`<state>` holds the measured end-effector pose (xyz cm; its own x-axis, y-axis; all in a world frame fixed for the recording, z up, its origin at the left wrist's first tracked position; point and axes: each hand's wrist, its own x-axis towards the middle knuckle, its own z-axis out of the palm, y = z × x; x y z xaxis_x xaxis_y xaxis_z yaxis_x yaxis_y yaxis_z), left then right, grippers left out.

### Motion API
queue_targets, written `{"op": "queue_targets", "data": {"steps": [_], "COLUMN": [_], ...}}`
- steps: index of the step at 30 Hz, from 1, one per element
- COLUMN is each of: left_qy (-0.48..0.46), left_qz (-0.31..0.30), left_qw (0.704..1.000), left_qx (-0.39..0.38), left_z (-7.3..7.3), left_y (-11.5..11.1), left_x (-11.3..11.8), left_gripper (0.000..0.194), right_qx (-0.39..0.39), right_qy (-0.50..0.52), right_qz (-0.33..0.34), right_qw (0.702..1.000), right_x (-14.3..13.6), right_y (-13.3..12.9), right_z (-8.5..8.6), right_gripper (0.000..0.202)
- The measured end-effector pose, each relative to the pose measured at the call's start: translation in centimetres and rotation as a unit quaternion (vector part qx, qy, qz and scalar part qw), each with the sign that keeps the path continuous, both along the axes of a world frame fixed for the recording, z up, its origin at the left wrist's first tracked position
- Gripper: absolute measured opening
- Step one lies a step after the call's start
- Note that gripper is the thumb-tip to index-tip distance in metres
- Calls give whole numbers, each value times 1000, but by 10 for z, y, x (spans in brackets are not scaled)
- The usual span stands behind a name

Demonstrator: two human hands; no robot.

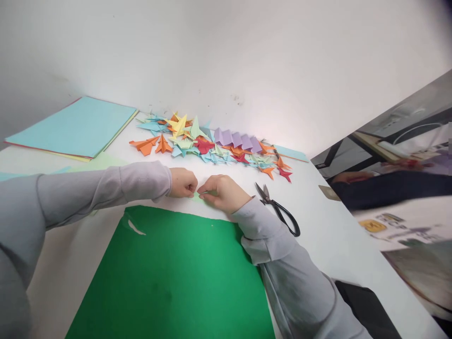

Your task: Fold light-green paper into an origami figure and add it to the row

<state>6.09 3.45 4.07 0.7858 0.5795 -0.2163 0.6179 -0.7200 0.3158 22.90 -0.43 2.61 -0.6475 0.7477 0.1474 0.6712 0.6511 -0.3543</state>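
Observation:
A small piece of light green paper (197, 198) lies low between my hands, just beyond the far edge of a large green sheet (169, 273). My left hand (182, 182) is closed at the paper's left side, its fingers curled and pinching it. From the right, my right hand (224, 193) pinches the same paper between thumb and forefinger. Most of the paper is hidden by the fingers. Beyond the hands is a long pile of folded paper shapes, among them a yellow one (179, 125), an orange one (163, 144) and a purple pleated strip (236, 140).
Black-handled scissors (282, 212) lie right of my right hand. A stack of coloured sheets (81, 127) rests at the back left. A dark flat object (367, 308) sits by my right forearm. At the right, a person's dark sleeve (388, 186) is blurred.

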Motion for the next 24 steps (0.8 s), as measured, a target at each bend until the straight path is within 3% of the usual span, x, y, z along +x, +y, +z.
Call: {"op": "queue_targets", "data": {"steps": [6, 15, 24], "left_qy": [-11, -86, -62], "left_qz": [-50, -149, -220], "left_qw": [996, 959, 925], "left_qx": [72, 224, 303], "left_z": [-2, -20, -17], "left_y": [-8, -13, -15], "left_x": [-3, -13, -14], "left_gripper": [11, 14, 15], "right_qx": [17, 115, 206], "right_qy": [-15, -85, -108], "right_qz": [33, 34, 20], "right_qw": [999, 989, 972], "right_x": [1, -6, -11], "right_y": [0, -10, -18], "right_z": [2, 2, -4], "right_gripper": [19, 13, 14]}}
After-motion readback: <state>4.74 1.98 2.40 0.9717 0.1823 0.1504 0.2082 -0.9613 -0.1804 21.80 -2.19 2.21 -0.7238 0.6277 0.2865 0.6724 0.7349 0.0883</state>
